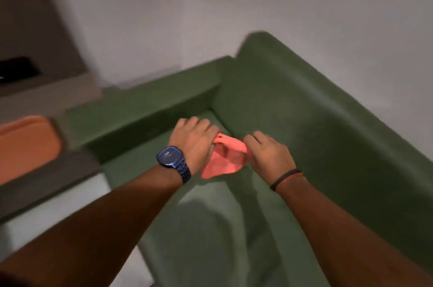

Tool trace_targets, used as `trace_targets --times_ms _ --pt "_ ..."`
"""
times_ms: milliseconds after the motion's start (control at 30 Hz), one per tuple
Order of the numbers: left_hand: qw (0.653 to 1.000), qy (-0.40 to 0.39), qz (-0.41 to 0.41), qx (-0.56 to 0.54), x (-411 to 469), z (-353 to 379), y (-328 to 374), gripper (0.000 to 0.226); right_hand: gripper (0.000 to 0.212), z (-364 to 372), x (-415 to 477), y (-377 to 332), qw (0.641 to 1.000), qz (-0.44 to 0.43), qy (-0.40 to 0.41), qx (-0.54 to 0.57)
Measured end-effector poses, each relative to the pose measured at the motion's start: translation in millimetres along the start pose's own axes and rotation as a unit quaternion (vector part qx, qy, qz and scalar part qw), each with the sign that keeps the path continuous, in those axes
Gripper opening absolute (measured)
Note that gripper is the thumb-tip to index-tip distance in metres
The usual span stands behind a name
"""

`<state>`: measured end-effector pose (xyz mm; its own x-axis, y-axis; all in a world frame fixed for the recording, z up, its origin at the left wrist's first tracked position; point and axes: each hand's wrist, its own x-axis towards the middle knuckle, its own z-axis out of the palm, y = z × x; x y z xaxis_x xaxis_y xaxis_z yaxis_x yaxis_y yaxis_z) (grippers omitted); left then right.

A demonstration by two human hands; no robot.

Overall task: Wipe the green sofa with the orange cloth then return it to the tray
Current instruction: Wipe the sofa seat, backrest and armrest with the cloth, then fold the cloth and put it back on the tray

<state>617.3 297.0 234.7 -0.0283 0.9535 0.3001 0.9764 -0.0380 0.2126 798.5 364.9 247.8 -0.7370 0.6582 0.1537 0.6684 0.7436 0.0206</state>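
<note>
Both hands closed on the cloth (pixel 223 157): left hand (pixel 195 139) pinches its left edge, right hand (pixel 267 153) its right corner, cloth bunched over the sofa (pixel 293 111) seat corner, tray (pixel 25 146) off left.

Two hands (pixel 196 139) (pixel 267 155), one cloth (pixel 225 160), one tray (pixel 25 146)

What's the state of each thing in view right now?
orange cloth: crumpled, held over the sofa seat
left hand: gripping the cloth's left edge
right hand: gripping the cloth's right edge
green sofa: unoccupied
orange tray: beside the sofa, visible part bare
</note>
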Motion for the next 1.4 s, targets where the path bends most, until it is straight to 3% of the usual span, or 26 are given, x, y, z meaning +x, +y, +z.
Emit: trace_targets --times_ms 233,400,533,700,867,933,1000,1067,1133,1200,1300,1400 --pt "0.979 -0.064 -0.160 0.110 -90 -113 -224 0.010 0.012 -7 177 -220 0.974 -0.216 -0.008 0.070" --pt "0.952 -0.085 -0.267 0.123 -160 -146 -347 0.010 0.026 19 257 -351 0.935 -0.313 -0.076 0.151" --pt "0.926 -0.074 -0.350 0.119 -202 -144 -435 0.013 0.030 75 325 -434 0.913 -0.344 -0.118 0.187" --pt "0.921 -0.035 -0.362 0.139 -227 -141 -540 0.013 0.034 146 391 -529 0.900 -0.380 -0.119 0.176" --pt "0.916 -0.003 -0.366 0.161 -271 -84 -615 0.011 0.015 236 400 -582 0.903 -0.390 -0.040 0.174" --pt "0.922 -0.019 -0.359 0.141 -299 -41 -633 0.006 0.015 284 388 -595 0.899 -0.412 -0.058 0.137" --pt "0.920 -0.114 -0.360 0.103 -326 -2 -640 0.016 0.025 322 372 -604 0.891 -0.428 -0.116 0.094" --pt "0.890 -0.256 -0.376 0.039 -354 32 -641 0.035 0.031 353 354 -608 0.870 -0.453 -0.182 0.067" --pt "0.863 -0.313 -0.394 -0.037 -374 54 -643 0.051 0.034 371 339 -605 0.860 -0.457 -0.221 0.055" --pt "0.871 -0.286 -0.394 -0.065 -382 63 -646 0.060 0.038 383 332 -604 0.866 -0.437 -0.231 0.076" --pt "0.912 -0.153 -0.378 -0.034 -376 71 -659 0.060 0.042 392 341 -614 0.900 -0.364 -0.202 0.132" --pt "0.909 -0.117 -0.400 -0.034 -357 83 -681 0.087 0.057 401 357 -627 0.915 -0.321 -0.205 0.136"
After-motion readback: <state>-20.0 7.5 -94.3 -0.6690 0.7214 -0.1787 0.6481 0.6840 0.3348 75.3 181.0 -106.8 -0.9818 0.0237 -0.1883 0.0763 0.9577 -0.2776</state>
